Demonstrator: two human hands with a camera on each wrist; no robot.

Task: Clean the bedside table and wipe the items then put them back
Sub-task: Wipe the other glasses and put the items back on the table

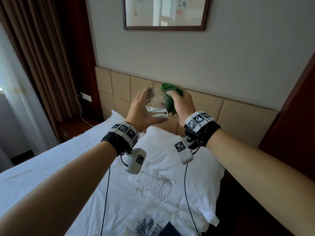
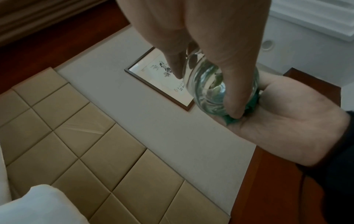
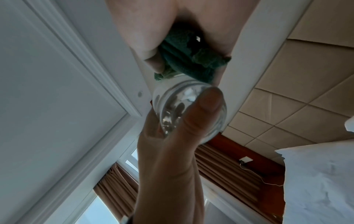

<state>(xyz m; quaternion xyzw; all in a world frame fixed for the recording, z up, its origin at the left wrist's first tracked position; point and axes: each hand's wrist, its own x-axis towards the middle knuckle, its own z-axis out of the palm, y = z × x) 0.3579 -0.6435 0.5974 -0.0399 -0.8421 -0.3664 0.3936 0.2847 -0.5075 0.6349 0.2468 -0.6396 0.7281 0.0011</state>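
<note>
A clear drinking glass [image 1: 157, 104] is held up in the air above the bed, in front of the padded headboard. My left hand [image 1: 144, 109] grips it from the left, thumb under its thick base and fingers round its side. My right hand [image 1: 180, 103] clutches a bunched green cloth [image 1: 168, 97] and presses it against the glass's right side and rim. From the left wrist the glass [image 2: 216, 87] shows base-on between my fingers, a bit of cloth [image 2: 231, 119] behind it. From the right wrist the cloth [image 3: 189, 65] meets the glass [image 3: 184, 109], with my left thumb across its base.
Below my arms lies a bed [image 1: 59, 167] with white sheets and a pillow [image 1: 170, 150]. A tan headboard [image 1: 238, 120] and a framed picture [image 1: 165, 12] are ahead. A far bedside table [image 1: 71, 130] with a charger cable stands left. Printed plastic and a dark item [image 1: 153, 228] lie on the bed's near edge.
</note>
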